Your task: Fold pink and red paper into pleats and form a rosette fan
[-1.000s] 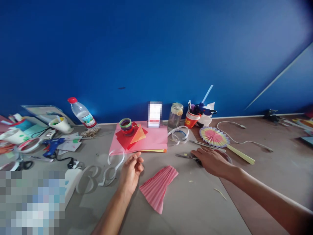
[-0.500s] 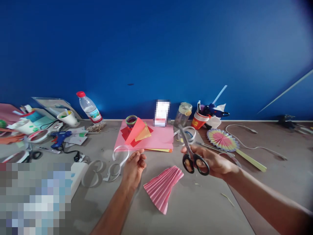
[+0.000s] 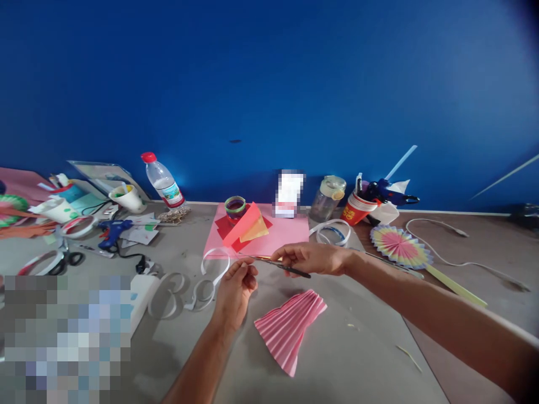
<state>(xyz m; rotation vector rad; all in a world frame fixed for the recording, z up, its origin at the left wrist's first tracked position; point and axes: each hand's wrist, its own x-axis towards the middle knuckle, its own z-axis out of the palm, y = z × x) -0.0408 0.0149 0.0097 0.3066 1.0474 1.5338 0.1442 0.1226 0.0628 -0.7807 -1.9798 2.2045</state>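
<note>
My left hand (image 3: 238, 285) is closed in a pinch above the grey table (image 3: 357, 359). What its fingertips hold is too small to make out. A curled white strip (image 3: 219, 271) runs close beside that hand; whether it is held I cannot tell. My right hand (image 3: 309, 259) grips black-handled scissors (image 3: 290, 269), seen nearly edge-on. Their blades point left and reach the left fingertips. Below both hands lies a pleated pink paper fan piece (image 3: 290, 331), untouched.
Pink sheets (image 3: 290, 238) bear a tape roll (image 3: 234, 209) and folded red paper (image 3: 244, 227). Behind stand a phone (image 3: 288, 193), a clear jar (image 3: 328, 199) and a red cup (image 3: 356, 210). A finished round fan (image 3: 400, 247) lies right; a glue gun (image 3: 113, 233) and bottle (image 3: 163, 182) are left.
My right hand has brought the scissors left to my left fingertips, turning the blades from upward to leftward. The whole view has shifted slightly. The pleated paper stays on the table.
</note>
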